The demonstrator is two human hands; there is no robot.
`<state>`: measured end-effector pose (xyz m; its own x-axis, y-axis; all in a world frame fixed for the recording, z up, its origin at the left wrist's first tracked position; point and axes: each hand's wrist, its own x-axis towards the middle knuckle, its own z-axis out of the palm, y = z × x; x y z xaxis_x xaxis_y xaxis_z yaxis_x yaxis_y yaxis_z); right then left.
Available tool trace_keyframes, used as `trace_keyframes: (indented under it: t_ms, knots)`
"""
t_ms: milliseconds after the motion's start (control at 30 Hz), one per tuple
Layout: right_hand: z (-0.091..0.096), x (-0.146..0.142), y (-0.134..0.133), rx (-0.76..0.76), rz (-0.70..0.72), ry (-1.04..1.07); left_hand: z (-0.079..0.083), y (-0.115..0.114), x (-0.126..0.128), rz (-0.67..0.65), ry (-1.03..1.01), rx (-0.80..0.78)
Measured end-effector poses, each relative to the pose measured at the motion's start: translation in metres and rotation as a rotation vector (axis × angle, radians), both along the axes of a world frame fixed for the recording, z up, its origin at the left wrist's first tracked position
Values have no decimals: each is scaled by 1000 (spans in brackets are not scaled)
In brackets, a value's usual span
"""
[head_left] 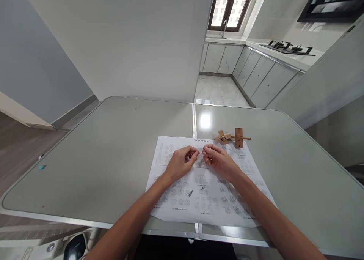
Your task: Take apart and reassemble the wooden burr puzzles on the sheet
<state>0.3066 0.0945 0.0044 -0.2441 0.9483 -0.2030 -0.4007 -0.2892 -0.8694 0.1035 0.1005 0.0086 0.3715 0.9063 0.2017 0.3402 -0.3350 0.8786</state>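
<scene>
A large white sheet of paper (210,207), printed with rows of small grey patterns, lies on the table beneath both hands. Above its upper middle my left hand (182,161) is closed in a pinch, thumb against forefinger. My right hand (220,161) faces it a short gap away, fingers curled and pinched too. Whatever the fingertips hold, if anything, is too small to make out. Two small dark marks or slivers (190,193) show on the lower part of the paper. Just beyond my right hand are small wooden pieces (224,136) and an upright-looking wooden block with a stick through it (239,137).
The grey folding table (113,157) has a metal seam down its middle. A small teal object (42,167) rests near its left edge. Behind stands a white wall (136,43); a kitchen with a gas stove (287,47) is at the far right.
</scene>
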Motion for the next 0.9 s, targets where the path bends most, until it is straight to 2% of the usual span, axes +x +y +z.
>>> trace_keyframes:
  t_ms: [300, 667, 767, 900]
  knots:
    - [1, 0, -1, 7, 21, -40, 3, 0, 0, 0, -1, -1]
    - [4, -3, 0, 12, -18, -12, 3, -2, 0, 24, -13, -19]
    - [2, 0, 3, 23, -85, 66, 4, -2, -1, 38, -18, -32]
    - [-2, 15, 10, 42, -206, 300, 4, -2, -2, 51, -17, -49]
